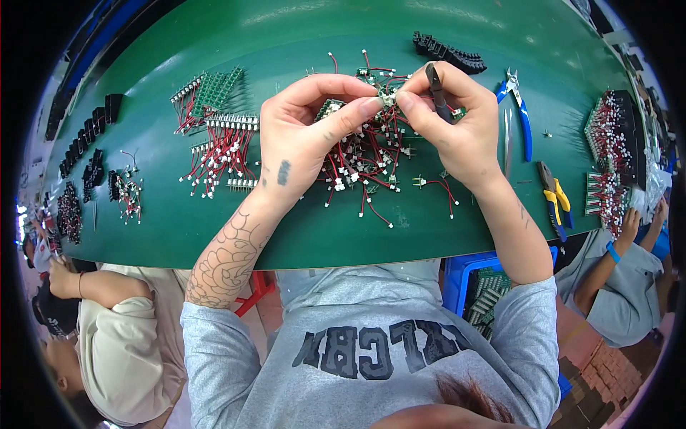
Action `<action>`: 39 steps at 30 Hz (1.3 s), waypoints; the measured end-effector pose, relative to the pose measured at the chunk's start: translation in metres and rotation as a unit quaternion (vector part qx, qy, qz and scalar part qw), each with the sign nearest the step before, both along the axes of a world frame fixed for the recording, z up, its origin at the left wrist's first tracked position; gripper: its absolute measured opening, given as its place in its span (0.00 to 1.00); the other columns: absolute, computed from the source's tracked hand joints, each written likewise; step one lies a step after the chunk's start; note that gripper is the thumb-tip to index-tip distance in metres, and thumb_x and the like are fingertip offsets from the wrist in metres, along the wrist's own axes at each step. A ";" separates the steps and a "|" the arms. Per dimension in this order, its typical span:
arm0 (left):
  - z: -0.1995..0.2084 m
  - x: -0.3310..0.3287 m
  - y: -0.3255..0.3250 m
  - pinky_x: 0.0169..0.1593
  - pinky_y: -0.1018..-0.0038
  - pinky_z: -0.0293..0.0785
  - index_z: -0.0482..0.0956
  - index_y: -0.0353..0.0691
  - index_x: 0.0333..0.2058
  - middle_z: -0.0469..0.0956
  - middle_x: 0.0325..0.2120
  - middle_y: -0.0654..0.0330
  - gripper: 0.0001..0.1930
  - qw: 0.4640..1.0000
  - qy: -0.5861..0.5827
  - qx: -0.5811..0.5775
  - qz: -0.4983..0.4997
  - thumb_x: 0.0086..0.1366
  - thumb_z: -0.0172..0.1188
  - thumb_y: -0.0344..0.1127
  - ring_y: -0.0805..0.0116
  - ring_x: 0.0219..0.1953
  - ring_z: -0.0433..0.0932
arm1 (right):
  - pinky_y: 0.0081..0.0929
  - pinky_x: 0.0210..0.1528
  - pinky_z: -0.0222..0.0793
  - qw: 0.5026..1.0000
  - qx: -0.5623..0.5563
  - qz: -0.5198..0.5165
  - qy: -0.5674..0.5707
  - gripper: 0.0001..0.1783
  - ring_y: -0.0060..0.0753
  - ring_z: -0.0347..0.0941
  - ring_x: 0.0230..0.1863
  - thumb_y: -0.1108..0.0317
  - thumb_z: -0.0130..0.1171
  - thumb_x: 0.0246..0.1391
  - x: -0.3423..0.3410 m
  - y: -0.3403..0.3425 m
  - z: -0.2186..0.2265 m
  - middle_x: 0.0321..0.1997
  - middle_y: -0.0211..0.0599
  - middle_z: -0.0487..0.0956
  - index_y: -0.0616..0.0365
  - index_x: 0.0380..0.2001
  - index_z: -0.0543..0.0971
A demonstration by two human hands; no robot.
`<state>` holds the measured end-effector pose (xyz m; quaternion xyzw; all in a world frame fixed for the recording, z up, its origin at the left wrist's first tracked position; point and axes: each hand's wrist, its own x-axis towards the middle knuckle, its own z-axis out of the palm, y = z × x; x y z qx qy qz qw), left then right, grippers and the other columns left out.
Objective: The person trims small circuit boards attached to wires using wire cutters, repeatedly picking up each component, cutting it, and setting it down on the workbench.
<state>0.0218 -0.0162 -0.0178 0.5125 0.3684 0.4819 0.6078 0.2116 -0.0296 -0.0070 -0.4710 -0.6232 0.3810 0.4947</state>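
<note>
My left hand pinches a small circuit board with a white connector between thumb and forefinger. My right hand meets it from the other side, thumb and forefinger closed at the board's edge. A slim black tool is tucked in the fingers of that right hand; its working end is hidden. Beneath both hands lies a loose pile of small green boards with red and black wires ending in white plugs. One wired board lies apart, right of the pile.
Joined wired boards lie left on the green table. Black strips lie at the back. Blue-handled cutters, tweezers and yellow-blue pliers lie right. A blue crate stands below the edge. People sit at both sides.
</note>
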 end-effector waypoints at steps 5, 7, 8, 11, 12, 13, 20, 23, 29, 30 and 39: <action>0.000 0.000 0.001 0.36 0.87 0.73 0.83 0.34 0.39 0.82 0.33 0.62 0.08 1.000 -0.005 0.005 -0.006 0.60 0.67 0.25 0.80 0.30 0.75 | 0.14 0.31 0.62 1.000 0.007 0.000 -0.002 0.03 0.16 0.66 0.26 0.74 0.63 0.48 0.000 -0.001 -0.001 0.22 0.24 0.75 0.60 0.27 0.79; -0.002 0.000 0.001 0.36 0.87 0.73 0.82 0.34 0.39 0.82 0.33 0.62 0.08 1.000 0.005 0.012 -0.005 0.60 0.67 0.25 0.80 0.30 0.76 | 0.14 0.31 0.62 1.000 0.008 -0.002 -0.004 0.03 0.17 0.65 0.25 0.74 0.63 0.48 0.000 -0.001 -0.002 0.22 0.24 0.75 0.60 0.27 0.79; -0.003 0.000 0.001 0.36 0.87 0.73 0.82 0.34 0.39 0.82 0.34 0.63 0.08 1.000 0.015 0.020 -0.005 0.61 0.66 0.25 0.80 0.30 0.76 | 0.14 0.31 0.62 1.000 0.010 -0.004 -0.005 0.03 0.17 0.65 0.25 0.74 0.63 0.47 -0.001 -0.001 -0.003 0.22 0.24 0.75 0.60 0.27 0.79; -0.006 0.000 0.001 0.37 0.87 0.73 0.82 0.34 0.39 0.81 0.34 0.63 0.07 0.999 0.035 0.035 -0.005 0.61 0.66 0.25 0.80 0.30 0.76 | 0.14 0.30 0.62 1.000 0.013 -0.008 -0.009 0.03 0.17 0.65 0.25 0.74 0.64 0.47 -0.001 -0.001 -0.003 0.22 0.24 0.75 0.60 0.27 0.79; -0.006 0.001 0.001 0.37 0.86 0.73 0.82 0.34 0.39 0.81 0.34 0.63 0.07 0.998 0.038 0.041 -0.004 0.61 0.66 0.25 0.80 0.30 0.76 | 0.15 0.30 0.62 1.000 0.013 -0.008 -0.011 0.03 0.18 0.65 0.25 0.75 0.64 0.47 -0.001 -0.001 -0.003 0.23 0.25 0.75 0.60 0.27 0.79; -0.006 0.001 0.001 0.37 0.86 0.73 0.82 0.34 0.39 0.81 0.34 0.63 0.07 0.998 0.042 0.047 -0.004 0.61 0.65 0.25 0.79 0.30 0.76 | 0.15 0.30 0.62 1.000 0.012 -0.008 -0.014 0.03 0.18 0.65 0.25 0.75 0.64 0.47 -0.001 -0.001 -0.003 0.23 0.25 0.75 0.60 0.26 0.79; -0.005 0.004 -0.002 0.36 0.86 0.73 0.81 0.34 0.39 0.81 0.34 0.63 0.07 0.998 0.044 0.050 -0.005 0.62 0.65 0.25 0.79 0.31 0.76 | 0.12 0.30 0.56 0.998 0.046 -0.024 -0.025 0.02 0.15 0.61 0.24 0.76 0.60 0.49 0.000 -0.001 -0.009 0.25 0.23 0.73 0.58 0.26 0.77; -0.006 0.004 -0.003 0.36 0.86 0.73 0.81 0.33 0.39 0.81 0.34 0.62 0.07 0.998 0.040 0.048 0.001 0.62 0.65 0.25 0.79 0.31 0.77 | 0.12 0.30 0.56 0.998 0.045 -0.018 -0.031 0.02 0.15 0.61 0.24 0.76 0.60 0.49 -0.001 0.000 -0.009 0.25 0.23 0.73 0.58 0.26 0.77; -0.009 0.006 -0.005 0.36 0.86 0.73 0.81 0.33 0.39 0.82 0.33 0.61 0.07 0.997 0.038 0.061 0.014 0.62 0.65 0.25 0.78 0.31 0.78 | 0.12 0.30 0.57 0.998 0.035 -0.019 -0.049 0.02 0.15 0.61 0.24 0.77 0.60 0.48 -0.001 -0.002 -0.010 0.25 0.23 0.73 0.59 0.26 0.77; -0.010 0.006 -0.005 0.35 0.86 0.73 0.81 0.33 0.39 0.82 0.32 0.61 0.07 0.997 0.039 0.066 0.017 0.62 0.65 0.25 0.79 0.31 0.78 | 0.12 0.29 0.57 0.998 0.032 -0.021 -0.052 0.02 0.15 0.61 0.24 0.77 0.60 0.48 -0.001 -0.002 -0.011 0.25 0.23 0.73 0.59 0.26 0.77; -0.002 0.015 -0.018 0.35 0.86 0.73 0.82 0.33 0.38 0.82 0.30 0.62 0.06 0.994 0.059 0.062 0.063 0.61 0.64 0.24 0.79 0.30 0.77 | 0.13 0.29 0.58 0.995 0.061 -0.063 -0.041 0.04 0.16 0.62 0.24 0.79 0.60 0.47 -0.010 -0.007 -0.017 0.26 0.24 0.73 0.59 0.26 0.77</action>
